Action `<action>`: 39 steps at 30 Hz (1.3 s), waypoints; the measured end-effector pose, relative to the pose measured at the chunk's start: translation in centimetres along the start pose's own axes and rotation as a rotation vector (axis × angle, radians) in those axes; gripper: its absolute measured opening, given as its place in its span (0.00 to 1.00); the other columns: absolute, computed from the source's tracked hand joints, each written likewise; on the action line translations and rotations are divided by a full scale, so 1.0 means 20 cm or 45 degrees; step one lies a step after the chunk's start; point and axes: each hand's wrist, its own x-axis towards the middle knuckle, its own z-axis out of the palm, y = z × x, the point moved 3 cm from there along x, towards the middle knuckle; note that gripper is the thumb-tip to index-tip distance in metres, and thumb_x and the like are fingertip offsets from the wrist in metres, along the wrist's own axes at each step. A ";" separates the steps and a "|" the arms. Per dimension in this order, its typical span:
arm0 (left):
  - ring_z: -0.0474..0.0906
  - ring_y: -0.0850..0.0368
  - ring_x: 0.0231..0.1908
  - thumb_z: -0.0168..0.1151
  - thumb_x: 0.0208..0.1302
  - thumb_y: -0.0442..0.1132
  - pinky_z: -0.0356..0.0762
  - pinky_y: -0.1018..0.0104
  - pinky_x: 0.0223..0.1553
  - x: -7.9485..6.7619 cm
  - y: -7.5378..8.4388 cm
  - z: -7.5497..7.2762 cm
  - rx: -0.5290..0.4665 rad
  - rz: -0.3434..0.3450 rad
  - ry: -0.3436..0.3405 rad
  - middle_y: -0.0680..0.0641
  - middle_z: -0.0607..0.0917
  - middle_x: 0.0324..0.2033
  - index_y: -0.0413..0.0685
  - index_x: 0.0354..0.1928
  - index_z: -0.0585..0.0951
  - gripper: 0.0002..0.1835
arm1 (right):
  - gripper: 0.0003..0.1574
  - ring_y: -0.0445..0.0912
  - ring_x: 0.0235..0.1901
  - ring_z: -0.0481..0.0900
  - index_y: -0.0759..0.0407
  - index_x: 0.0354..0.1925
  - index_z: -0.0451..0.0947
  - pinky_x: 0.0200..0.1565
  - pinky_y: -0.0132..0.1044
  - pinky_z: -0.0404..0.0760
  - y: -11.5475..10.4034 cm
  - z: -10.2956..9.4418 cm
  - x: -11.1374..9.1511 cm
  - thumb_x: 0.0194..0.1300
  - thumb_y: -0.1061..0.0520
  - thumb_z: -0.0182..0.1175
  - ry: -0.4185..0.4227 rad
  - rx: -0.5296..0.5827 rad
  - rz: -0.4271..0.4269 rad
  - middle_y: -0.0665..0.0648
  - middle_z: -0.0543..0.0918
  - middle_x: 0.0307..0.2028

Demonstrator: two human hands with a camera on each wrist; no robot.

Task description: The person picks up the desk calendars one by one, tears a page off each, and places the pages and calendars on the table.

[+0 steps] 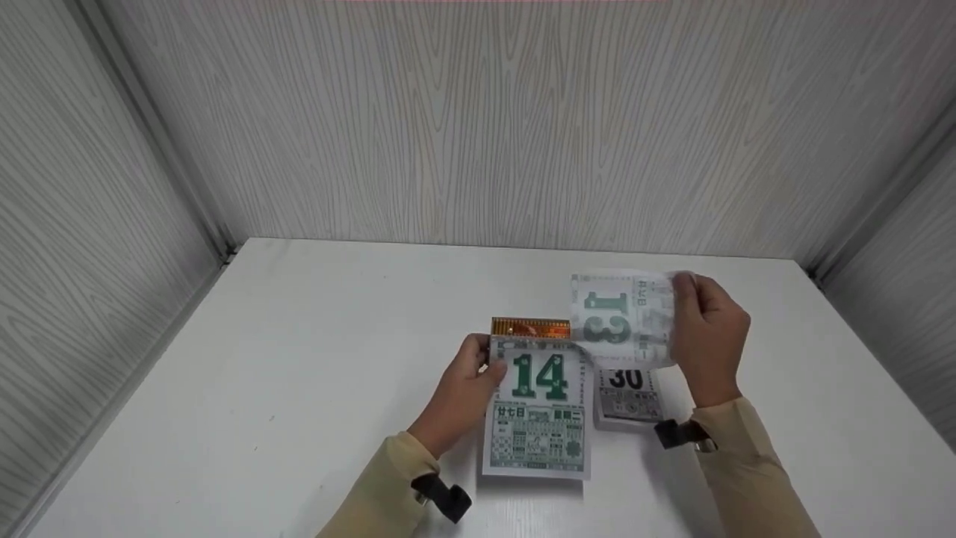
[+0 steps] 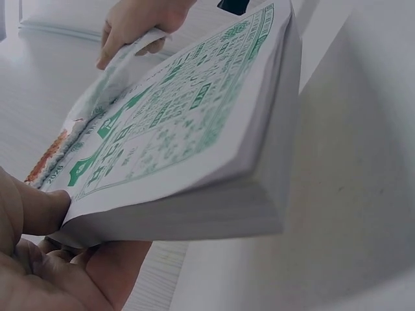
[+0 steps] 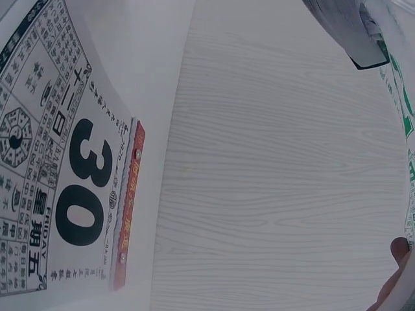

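Note:
My left hand (image 1: 461,392) grips the left edge of a thick tear-off calendar (image 1: 535,433), thumb on top, fingers underneath. The calendar's top sheet carries a green 14, and an orange-gold binding strip (image 1: 530,328) runs along its head. To the upper right, my right hand (image 1: 713,336) pinches a thin calendar page (image 1: 624,317) with a green 13, turned sideways. That page's lower left corner meets the block near the strip; whether it is still attached I cannot tell. In the left wrist view, the block (image 2: 194,129) is tilted, its white page edges showing.
A second calendar (image 1: 629,403) with a black 30 lies on the white table (image 1: 299,359), partly behind the lifted page. The right wrist view shows its red binding strip (image 3: 130,207). Wood-grain panels (image 1: 448,127) stand at the back and both sides.

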 end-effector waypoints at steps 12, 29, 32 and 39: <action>0.76 0.55 0.44 0.43 0.75 0.46 0.73 0.59 0.47 0.00 -0.01 -0.01 -0.032 -0.024 -0.005 0.50 0.75 0.49 0.55 0.60 0.62 0.15 | 0.22 0.44 0.14 0.72 0.57 0.36 0.84 0.13 0.25 0.66 0.01 -0.03 0.03 0.68 0.42 0.54 0.049 0.015 0.025 0.55 0.81 0.22; 0.77 0.54 0.45 0.44 0.75 0.46 0.75 0.58 0.47 0.00 0.01 0.00 -0.098 -0.025 -0.035 0.50 0.76 0.50 0.55 0.59 0.63 0.15 | 0.23 0.43 0.12 0.69 0.59 0.33 0.84 0.12 0.24 0.63 0.02 -0.05 0.07 0.67 0.42 0.55 0.078 0.020 0.009 0.56 0.79 0.19; 0.77 0.54 0.46 0.44 0.75 0.46 0.74 0.58 0.49 0.00 0.00 -0.01 -0.105 -0.035 -0.027 0.50 0.76 0.50 0.55 0.60 0.62 0.15 | 0.23 0.42 0.13 0.70 0.60 0.34 0.84 0.13 0.23 0.64 0.05 -0.08 0.08 0.67 0.42 0.55 0.100 0.028 0.032 0.58 0.79 0.20; 0.74 0.55 0.50 0.45 0.74 0.47 0.70 0.58 0.53 0.01 -0.01 -0.07 -0.113 -0.053 0.051 0.50 0.75 0.53 0.54 0.62 0.61 0.19 | 0.22 0.40 0.16 0.73 0.64 0.35 0.83 0.15 0.23 0.66 0.12 -0.17 0.12 0.67 0.46 0.56 0.210 0.071 0.095 0.56 0.80 0.23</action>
